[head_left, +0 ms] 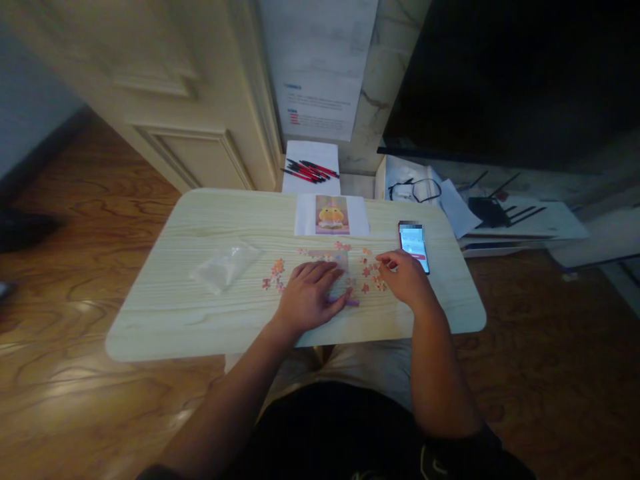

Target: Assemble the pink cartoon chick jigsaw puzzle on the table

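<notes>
My left hand (311, 297) lies flat over a partly joined jigsaw puzzle (327, 255), fingers stretched out and thumb apart, covering much of it. On the right, my right hand (401, 275) is above loose puzzle pieces (366, 271), with thumb and forefinger brought together at a piece; whatever is between the fingertips is too small to make out. More loose pieces (277, 268) lie to the left of my left hand. Behind the puzzle rests a white sheet with a printed picture (332, 215) of a yellow cartoon figure.
A clear plastic bag (226, 265) lies on the left of the pale wooden table (165, 293). A lit phone (414, 247) is beyond my right hand. Several red and black pens (311, 171) lie on paper behind the table, beside a white box (407, 175) with a black cable.
</notes>
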Motion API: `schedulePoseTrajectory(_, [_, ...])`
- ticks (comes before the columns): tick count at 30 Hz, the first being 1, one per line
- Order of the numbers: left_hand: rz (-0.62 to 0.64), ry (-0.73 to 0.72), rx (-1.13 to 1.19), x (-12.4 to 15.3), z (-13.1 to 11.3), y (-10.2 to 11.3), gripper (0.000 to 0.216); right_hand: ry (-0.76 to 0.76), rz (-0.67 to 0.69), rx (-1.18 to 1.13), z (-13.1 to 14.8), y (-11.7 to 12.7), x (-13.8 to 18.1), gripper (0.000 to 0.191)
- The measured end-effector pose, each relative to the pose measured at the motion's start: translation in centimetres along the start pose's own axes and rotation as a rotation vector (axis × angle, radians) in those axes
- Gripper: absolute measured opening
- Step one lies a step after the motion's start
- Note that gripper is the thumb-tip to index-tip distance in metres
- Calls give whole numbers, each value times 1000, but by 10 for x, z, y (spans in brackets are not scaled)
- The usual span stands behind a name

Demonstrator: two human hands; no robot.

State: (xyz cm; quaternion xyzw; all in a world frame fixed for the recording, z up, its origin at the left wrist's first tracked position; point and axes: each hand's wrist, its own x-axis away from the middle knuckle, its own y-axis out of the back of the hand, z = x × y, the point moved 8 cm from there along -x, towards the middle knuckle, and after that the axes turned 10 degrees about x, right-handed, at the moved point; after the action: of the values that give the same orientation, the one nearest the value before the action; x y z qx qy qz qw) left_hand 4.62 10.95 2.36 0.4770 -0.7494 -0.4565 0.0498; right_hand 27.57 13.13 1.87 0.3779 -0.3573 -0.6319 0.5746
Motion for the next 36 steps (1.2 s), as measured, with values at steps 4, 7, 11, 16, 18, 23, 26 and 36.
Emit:
schedulePoseTrajectory(4, [19, -21, -13, -3, -3, -8, 42, -18, -21, 68, -7, 1, -3, 20])
schedulePoseTrajectory(7, [5, -39, -18, 0, -2, -10, 35, -63, -52, 95, -14, 6, -6, 21])
schedulePoseTrajectory(11, [-33, -29, -20, 5, 2, -7, 31, -92, -85, 116, -21, 15, -10, 24])
schedulePoseTrajectory(16, [-48, 5, -44, 5, 6, -7, 33, -125, -94, 150, -31, 25, -12, 24])
schedulePoseTrajectory(18, [-47, 10, -53, 5, 7, -8, 33, -147, -68, 171, -36, 25, -10, 24])
schedulePoseTrajectory(23, [-25, 9, -63, 3, 9, -11, 32, -125, 21, 223, -34, 17, -5, 19])
schedulePoseTrajectory(26, [-20, 6, -56, 3, 10, -11, 31, -125, 45, 228, -33, 10, -3, 16])
schedulePoseTrajectory(36, [-20, 26, -42, 5, 14, -10, 28, -149, 62, 296, -32, 11, 3, 13])
